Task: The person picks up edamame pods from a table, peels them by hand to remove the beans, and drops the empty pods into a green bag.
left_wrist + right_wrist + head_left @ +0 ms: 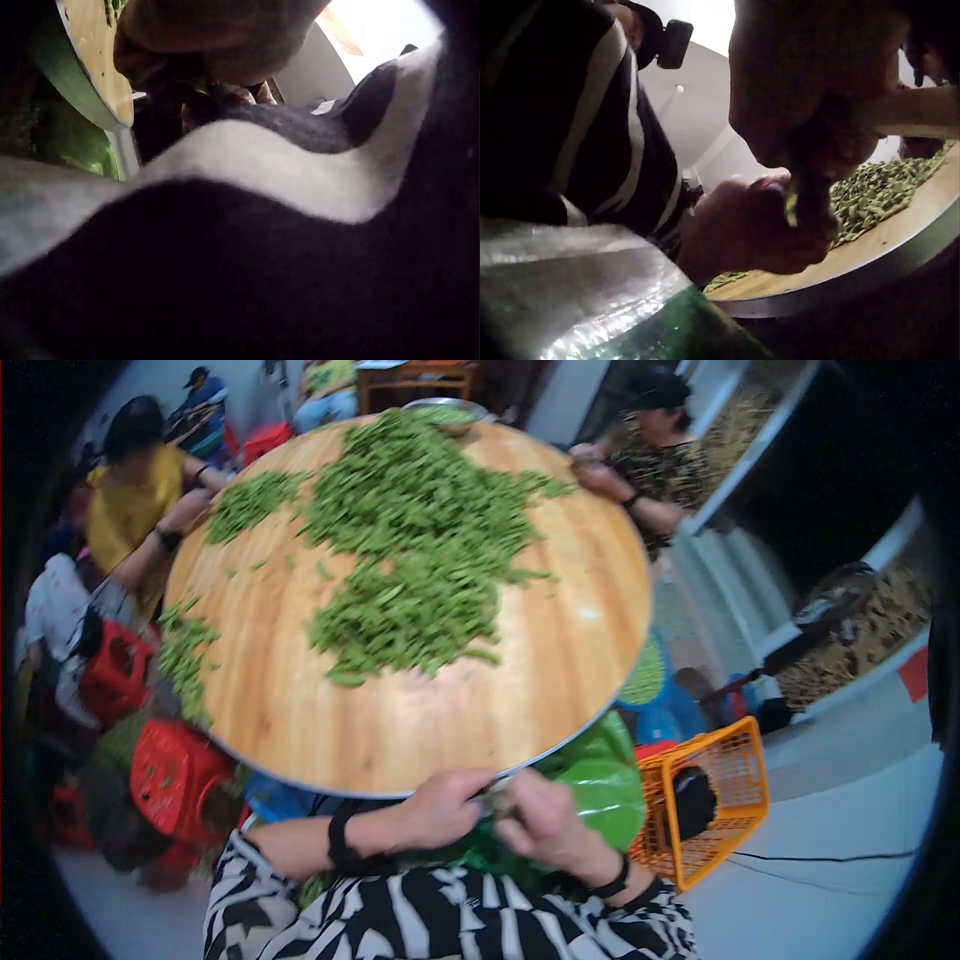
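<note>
At the near edge of the round wooden table, my left hand and right hand meet with curled fingers. A small yellow-green pod shows between the fingers in the right wrist view, mostly hidden and in shadow; cannot tell its whole shape. Both hands pinch at it, the left hand and the larger, nearer right hand fingertip to fingertip. Across the tabletop spreads a large heap of green pods. Striped cloth fills most of the left wrist view, under a dark hand.
Smaller pod piles lie at the table's left edge. Below right are a green basin and an orange crate; red stools stand at left. People sit at the left and right. A metal bowl stands at the far edge.
</note>
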`<state>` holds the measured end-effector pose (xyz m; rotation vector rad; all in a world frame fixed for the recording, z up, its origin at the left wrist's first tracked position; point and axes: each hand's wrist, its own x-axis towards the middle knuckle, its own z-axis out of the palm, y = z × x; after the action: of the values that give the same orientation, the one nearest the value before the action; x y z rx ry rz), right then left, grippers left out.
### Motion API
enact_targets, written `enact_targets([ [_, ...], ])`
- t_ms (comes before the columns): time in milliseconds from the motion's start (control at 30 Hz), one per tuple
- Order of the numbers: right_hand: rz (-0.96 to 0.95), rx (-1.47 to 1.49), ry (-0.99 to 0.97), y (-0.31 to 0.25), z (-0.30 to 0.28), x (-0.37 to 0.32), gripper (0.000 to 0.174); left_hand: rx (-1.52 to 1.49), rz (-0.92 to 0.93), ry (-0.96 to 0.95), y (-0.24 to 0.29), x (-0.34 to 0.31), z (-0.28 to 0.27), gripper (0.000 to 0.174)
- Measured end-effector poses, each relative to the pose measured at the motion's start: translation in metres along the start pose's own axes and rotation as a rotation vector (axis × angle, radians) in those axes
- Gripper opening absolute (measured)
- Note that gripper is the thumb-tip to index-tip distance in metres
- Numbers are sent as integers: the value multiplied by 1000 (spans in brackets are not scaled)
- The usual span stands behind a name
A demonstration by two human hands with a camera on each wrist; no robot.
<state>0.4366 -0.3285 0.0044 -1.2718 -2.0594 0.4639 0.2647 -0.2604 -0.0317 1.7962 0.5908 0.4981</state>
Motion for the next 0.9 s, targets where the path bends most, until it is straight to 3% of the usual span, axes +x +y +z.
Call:
enact_targets([
  [67, 158, 34, -31, 8, -6, -6, 21, 26, 4, -150, 5, -4, -7, 32],
  [133, 273, 73, -50, 11, -9, -11, 21, -9, -182, -260, 16, -10, -11, 32],
  [167, 263, 80, -61, 13, -8, -14, 20, -6, -197, -245, 11, -12, -10, 32],
  [233, 266, 76, -54, 7, -4, -9, 19, -185, -38, -46, -2, -15, -5, 23],
  [400, 308, 173, -47, 8, 7, -1, 18, -319, -52, 15, 2, -26, -33, 19],
  [467, 396, 219, -101, 10, 4, 1, 18, 342, 149, 191, -4, -38, -68, 17],
  [533, 372, 290, -100, 19, 5, -2, 17, 939, 39, 366, 6, -49, -113, 18],
  [600, 410, 383, -199, 19, 4, -2, 16, 1290, -104, 547, -9, -56, -142, 19],
  [633, 382, 372, -223, 15, 2, 2, 16, 1294, -109, 548, -18, -51, -150, 19],
  [700, 399, 472, -201, 6, 3, 12, 15, 1020, 95, 516, -37, -39, -161, 16],
  [800, 440, 634, -170, 11, 10, 12, 16, 1066, 3, 430, -52, -22, -153, 13],
  [900, 548, 789, -154, 11, 9, 11, 20, 1056, 47, 453, -54, -15, -153, 14],
])
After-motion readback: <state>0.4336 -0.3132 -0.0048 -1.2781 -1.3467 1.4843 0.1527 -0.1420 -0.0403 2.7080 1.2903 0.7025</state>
